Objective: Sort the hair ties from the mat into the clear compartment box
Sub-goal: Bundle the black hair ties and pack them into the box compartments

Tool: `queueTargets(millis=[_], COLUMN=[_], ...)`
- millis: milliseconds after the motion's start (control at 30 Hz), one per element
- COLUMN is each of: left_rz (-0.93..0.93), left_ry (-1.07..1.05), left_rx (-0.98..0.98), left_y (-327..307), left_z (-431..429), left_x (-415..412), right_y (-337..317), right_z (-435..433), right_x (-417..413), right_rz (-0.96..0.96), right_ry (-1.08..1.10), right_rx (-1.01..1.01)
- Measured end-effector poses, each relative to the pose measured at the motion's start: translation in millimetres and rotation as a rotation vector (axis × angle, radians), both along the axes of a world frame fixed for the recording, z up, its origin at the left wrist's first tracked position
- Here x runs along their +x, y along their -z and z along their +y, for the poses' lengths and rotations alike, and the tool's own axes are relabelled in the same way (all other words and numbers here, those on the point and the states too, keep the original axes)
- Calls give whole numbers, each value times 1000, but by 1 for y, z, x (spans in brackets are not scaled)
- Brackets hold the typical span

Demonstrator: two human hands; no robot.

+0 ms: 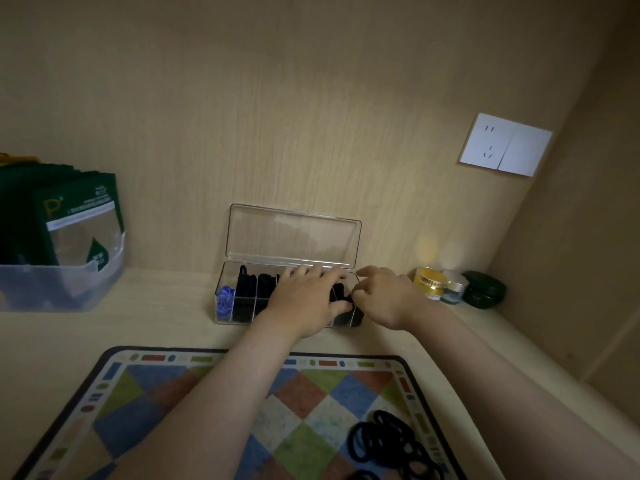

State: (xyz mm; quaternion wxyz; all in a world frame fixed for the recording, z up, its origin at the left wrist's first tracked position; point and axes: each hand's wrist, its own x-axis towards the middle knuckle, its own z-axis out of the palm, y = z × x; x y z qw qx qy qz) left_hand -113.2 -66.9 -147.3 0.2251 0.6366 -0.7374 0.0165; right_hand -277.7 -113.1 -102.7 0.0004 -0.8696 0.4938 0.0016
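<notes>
The clear compartment box (239, 313) stands against the back wall with its lid (292, 235) raised. Blue ties (225, 299) fill its left end and black ties (247, 289) the compartments beside them. My left hand (306, 299) lies palm down over the box's middle and right part, fingers spread. At the box's right end my right hand (384, 296) pinches a black hair tie (341, 298) between its fingertips. A pile of black hair ties (391, 445) lies on the patterned mat (145, 393) at the lower right.
A translucent bin (69, 282) with green packets (76, 223) stands at the left. Right of the box are a gold jar (429, 280), a small glass jar (454, 287) and a dark green case (485, 289). A wall socket (505, 143) is on the back panel.
</notes>
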Motion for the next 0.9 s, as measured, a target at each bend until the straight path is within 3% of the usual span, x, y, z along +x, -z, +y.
queueTargets(millis=[67,267,400,667,900], left_rz=[-2,-30,29,120,263], left_ry=[-4,29,126,267,356], left_rx=[-6,-121,-161,383,613], left_y=[1,-14,-28,-37,-26], left_z=[0,10,30,94,132], left_x=[-1,-12,-31,-59,-43], right_y=[3,-7,-16,-11,-3], right_z=[1,22,52,107,136], right_x=[-4,-31,-48,-80,-96], right_rz=[-15,-340,-382,-357,-293], right_ry=[9,-41,-86,-124,-201], right_rx=[40,-20,112,534,606])
